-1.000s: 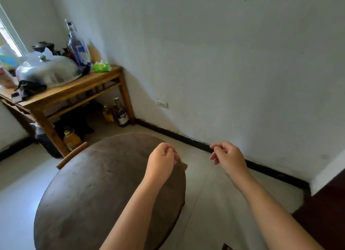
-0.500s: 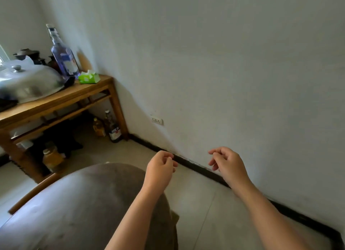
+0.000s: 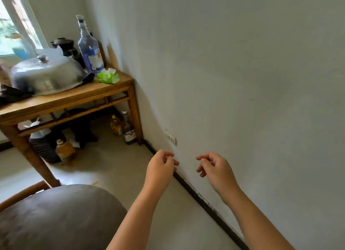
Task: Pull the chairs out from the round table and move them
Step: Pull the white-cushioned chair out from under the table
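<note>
Both hands raised in front of me, empty. My left hand [image 3: 162,166] has its fingers loosely curled, touching nothing; my right hand [image 3: 214,166] likewise, fingers half bent, apart from everything. Round table [image 3: 56,218] sits near left, its dark top below my left forearm. One chair's [image 3: 22,194] curved wooden back shows at the table's far-left edge. Wooden side table [image 3: 74,97] stands far left by the wall.

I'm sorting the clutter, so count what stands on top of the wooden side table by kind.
Tall clear glass bottle with blue label: 1
Domed silver metal lid: 1
Green tissue pack: 1
Dark clay pot: 1
Total: 4 clearly visible; items at the left edge are unclear.
</note>
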Demonstrator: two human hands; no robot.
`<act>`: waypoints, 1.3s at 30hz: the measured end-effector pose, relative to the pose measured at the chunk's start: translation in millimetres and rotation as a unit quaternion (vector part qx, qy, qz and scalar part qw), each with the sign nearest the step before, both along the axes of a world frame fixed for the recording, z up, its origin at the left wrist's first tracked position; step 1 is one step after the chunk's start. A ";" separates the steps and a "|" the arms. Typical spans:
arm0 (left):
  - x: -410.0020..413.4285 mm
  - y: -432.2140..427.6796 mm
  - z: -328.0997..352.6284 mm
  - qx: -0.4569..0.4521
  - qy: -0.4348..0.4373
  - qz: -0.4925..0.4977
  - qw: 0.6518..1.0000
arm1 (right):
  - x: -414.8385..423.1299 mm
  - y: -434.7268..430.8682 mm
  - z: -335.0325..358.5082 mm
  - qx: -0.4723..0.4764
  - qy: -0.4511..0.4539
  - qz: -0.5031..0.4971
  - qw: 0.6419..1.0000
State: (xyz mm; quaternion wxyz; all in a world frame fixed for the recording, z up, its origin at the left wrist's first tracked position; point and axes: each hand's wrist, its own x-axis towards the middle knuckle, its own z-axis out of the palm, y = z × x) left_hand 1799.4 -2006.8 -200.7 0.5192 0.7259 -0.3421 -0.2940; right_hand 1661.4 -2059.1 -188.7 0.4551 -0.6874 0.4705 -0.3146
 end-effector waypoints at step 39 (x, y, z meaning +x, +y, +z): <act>530.9 -144.8 13.2 0.009 -0.042 0.618 0.785 | 699.7 -236.0 42.5 -0.053 -0.005 0.661 0.748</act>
